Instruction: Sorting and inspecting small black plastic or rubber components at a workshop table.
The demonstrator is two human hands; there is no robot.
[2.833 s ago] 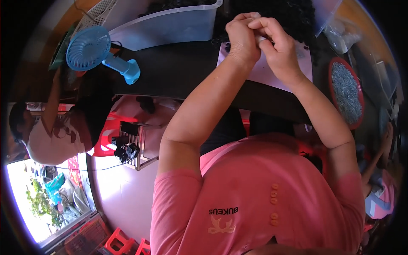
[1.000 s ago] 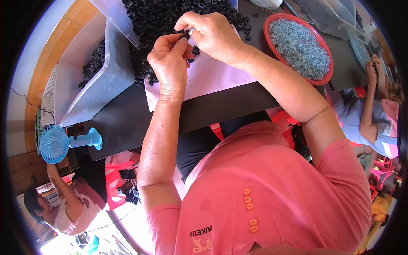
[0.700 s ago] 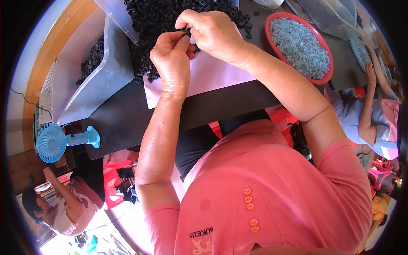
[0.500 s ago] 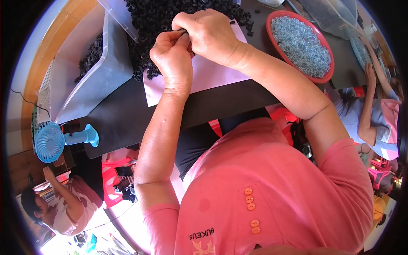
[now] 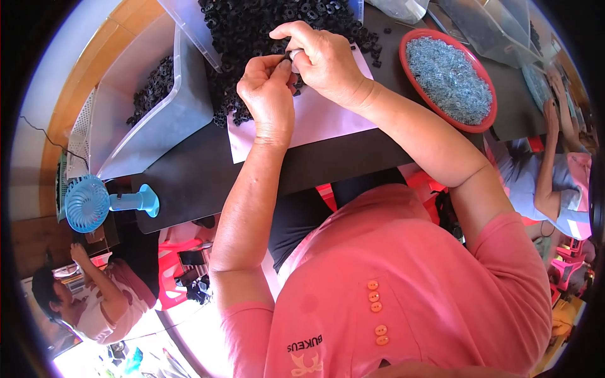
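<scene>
My left hand [image 5: 267, 88] is closed, thumb and forefinger pinching a small black plastic part that is mostly hidden by the fingertips. Against it presses my right hand [image 5: 331, 66], its thumb and bent fingers closed while the forefinger stretches out above. Whatever the right fingers hold is too small and covered to make out. Both hands meet over the near edge of a large heap of small black plastic parts [image 5: 252, 28]. Under the hands lies a pale pink sheet [image 5: 315, 120] on the dark table [image 5: 208, 170].
At right stands a red oval basin [image 5: 403, 60] full of small clear bluish pieces [image 5: 450, 79]. A translucent bin [image 5: 189, 101] with black parts is at left, near a blue fan [image 5: 88, 205]. Other people sit at left [image 5: 113, 302] and right [image 5: 554, 170].
The whole view has shifted slightly. My right forefinger has straightened and lifted away from the left fingertips, while the hands stay together over the sheet.
</scene>
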